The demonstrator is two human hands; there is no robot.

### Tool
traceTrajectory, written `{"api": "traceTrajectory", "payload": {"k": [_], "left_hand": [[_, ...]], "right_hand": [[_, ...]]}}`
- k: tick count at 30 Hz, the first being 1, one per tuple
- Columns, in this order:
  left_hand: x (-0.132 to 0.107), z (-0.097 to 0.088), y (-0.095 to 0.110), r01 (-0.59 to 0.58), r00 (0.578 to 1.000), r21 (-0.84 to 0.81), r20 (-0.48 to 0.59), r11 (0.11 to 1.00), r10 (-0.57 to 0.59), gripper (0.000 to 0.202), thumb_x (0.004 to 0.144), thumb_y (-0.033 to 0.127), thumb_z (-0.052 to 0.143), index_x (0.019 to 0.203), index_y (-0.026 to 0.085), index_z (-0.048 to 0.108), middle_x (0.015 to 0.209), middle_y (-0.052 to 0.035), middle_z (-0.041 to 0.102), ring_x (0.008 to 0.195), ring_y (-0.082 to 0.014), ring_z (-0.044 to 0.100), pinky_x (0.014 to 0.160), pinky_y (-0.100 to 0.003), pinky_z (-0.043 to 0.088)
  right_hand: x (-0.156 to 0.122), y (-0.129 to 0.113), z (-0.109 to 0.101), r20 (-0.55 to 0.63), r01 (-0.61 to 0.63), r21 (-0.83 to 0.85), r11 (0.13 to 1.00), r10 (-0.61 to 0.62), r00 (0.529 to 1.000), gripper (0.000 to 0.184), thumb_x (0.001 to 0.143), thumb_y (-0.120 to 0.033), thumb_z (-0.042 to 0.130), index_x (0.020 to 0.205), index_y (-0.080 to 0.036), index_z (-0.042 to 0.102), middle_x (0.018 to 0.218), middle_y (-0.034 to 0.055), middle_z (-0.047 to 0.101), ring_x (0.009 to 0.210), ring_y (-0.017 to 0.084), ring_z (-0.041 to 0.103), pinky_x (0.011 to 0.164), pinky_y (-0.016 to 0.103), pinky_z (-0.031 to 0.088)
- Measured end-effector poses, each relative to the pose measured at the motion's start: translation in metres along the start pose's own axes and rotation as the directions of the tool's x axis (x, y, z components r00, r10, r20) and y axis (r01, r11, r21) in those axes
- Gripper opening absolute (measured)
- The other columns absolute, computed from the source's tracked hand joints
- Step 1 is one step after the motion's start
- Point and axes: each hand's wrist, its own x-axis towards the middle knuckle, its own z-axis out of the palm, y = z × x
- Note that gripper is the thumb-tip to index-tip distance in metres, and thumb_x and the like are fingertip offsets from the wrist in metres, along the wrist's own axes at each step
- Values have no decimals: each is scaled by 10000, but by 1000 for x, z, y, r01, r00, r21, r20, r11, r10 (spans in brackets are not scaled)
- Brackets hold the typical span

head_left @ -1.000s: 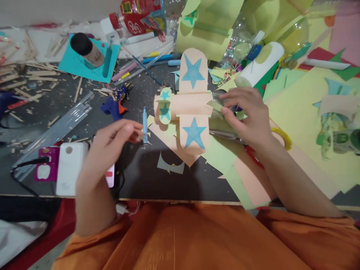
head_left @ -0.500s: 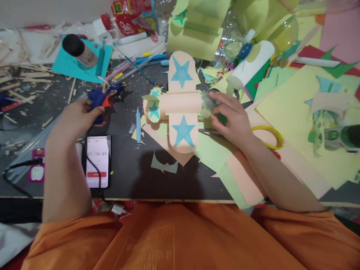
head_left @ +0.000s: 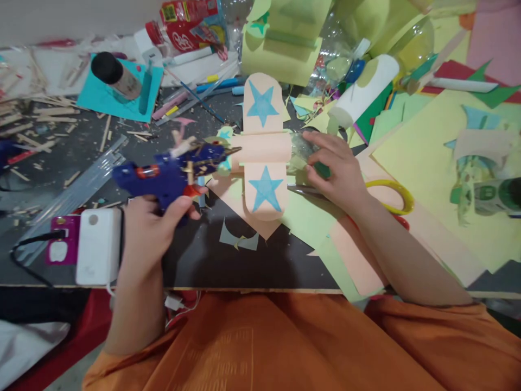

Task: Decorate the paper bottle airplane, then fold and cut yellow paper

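Observation:
My left hand (head_left: 152, 228) is closed round the grip of a blue glue gun (head_left: 171, 171), whose nozzle points right toward the tail of a paper airplane (head_left: 262, 149). The airplane is peach paper with blue stars on its wings and lies on the dark table (head_left: 211, 260). My right hand (head_left: 337, 171) rests on the airplane's front end, fingers curled on a clear plastic bottle part there. A light blue pen (head_left: 202, 198) lies just under the glue gun.
Yellow-handled scissors (head_left: 393, 198) lie right of my right hand among green, peach and yellow paper sheets (head_left: 431, 157). A white power bank (head_left: 97, 244) sits at the left front edge. Wooden sticks (head_left: 36, 117), a black-capped jar (head_left: 116, 76), a white roll (head_left: 364, 92) and plastic bottles crowd the back.
My left hand let go of the light blue pen, reached left to the glue gun, picked it up and brought it right to the airplane's tail. My right hand stayed on the airplane.

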Motion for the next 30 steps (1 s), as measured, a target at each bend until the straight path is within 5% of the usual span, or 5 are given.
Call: {"api": "traceTrajectory", "payload": {"k": [3, 8, 30], "left_hand": [[-1, 17, 9, -2, 990, -46, 140, 999, 9, 272, 765, 448, 659, 619, 221, 626, 552, -14, 697, 515, -155, 657, 574, -268, 524], [8, 37, 18, 21, 978, 5, 206, 1000, -21, 263, 861, 461, 605, 720, 239, 627, 538, 4, 635, 518, -171, 631, 604, -297, 529], [6, 51, 19, 24, 978, 76, 207, 997, -39, 199, 839, 426, 622, 745, 252, 605, 513, 35, 583, 517, -164, 581, 612, -287, 490]], "right_hand": [[1, 0, -1, 11, 2, 2, 1000, -2, 1000, 135, 983, -358, 587, 894, -289, 661, 1449, 28, 706, 1377, 339, 635, 1166, 606, 481], [2, -3, -2, 2, -4, -49, 999, 4, 1000, 161, 983, -394, 569, 889, -303, 663, 1434, 26, 716, 1349, 338, 656, 1120, 624, 528], [1, -3, 0, -20, -3, -32, 999, 3, 1000, 187, 984, -396, 558, 852, -293, 641, 1419, 37, 726, 1351, 340, 655, 1115, 618, 536]]}}
